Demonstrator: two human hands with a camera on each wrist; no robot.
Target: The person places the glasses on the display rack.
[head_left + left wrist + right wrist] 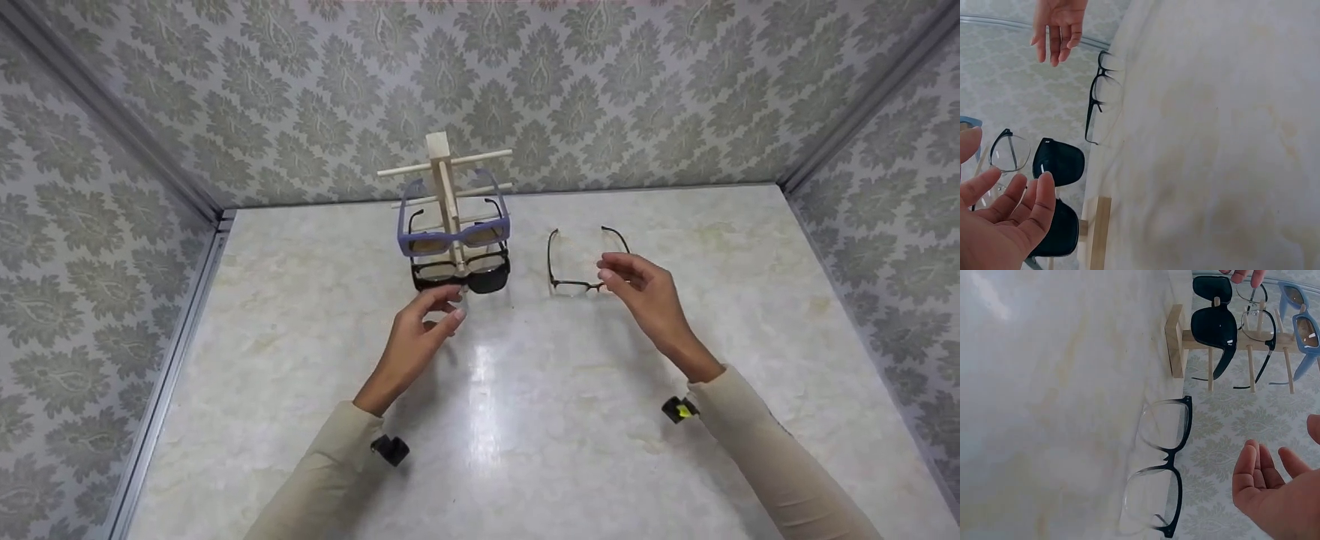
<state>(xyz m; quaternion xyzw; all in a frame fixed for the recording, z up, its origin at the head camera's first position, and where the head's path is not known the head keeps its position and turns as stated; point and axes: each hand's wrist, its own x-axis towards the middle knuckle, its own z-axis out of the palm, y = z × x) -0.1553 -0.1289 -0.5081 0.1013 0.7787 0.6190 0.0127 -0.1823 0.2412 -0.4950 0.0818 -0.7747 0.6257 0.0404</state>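
My left hand (420, 326) is at the front of a wooden eyewear stand (439, 146), beside black sunglasses (489, 280) on its lowest level. Its fingers are loosely bent with nothing between them; whether they touch the sunglasses I cannot tell. Just above these sit glasses with a dark upper rim and clear lenses (1259, 325). Higher up are blue-purple sunglasses (454, 240) with brown lenses. My right hand (651, 296) hovers above a pair of dark-framed eyeglasses (1169, 458) lying on the table with temples unfolded. In the right wrist view that hand's relaxed fingers stand apart from the eyeglasses.
The stand's upper pegs (480, 157) hold no glasses. A pale marbled table (300, 300) lies beneath everything, with patterned wall panels (525, 90) at its back and sides. Small black devices (391, 450) are strapped at both wrists.
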